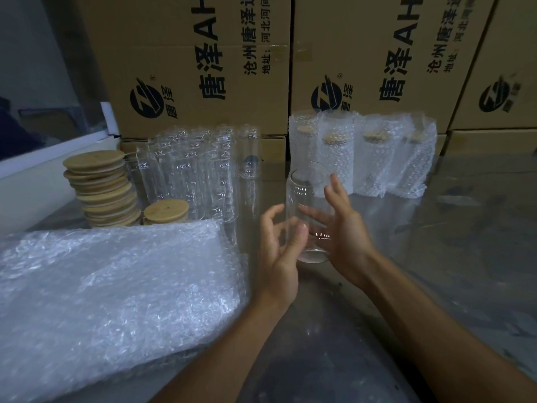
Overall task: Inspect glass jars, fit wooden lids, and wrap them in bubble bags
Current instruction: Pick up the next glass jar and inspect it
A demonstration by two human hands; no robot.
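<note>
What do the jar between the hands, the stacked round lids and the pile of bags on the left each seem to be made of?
Jar: clear glass, glossy; the fingers show through it and it carries bright glints.
Lids: pale wood, perhaps bamboo, matte; tan discs with faint grain.
Bags: clear plastic bubble wrap; rows of small air bubbles, soft sheen.

Printed cartons (203,68) stacked behind grey table (465,228), dim light.

Left hand (279,251) and right hand (344,231) at centre frame, palms facing, fingers (337,184) spread and loosely curved, forearms reaching from lower right.
</note>
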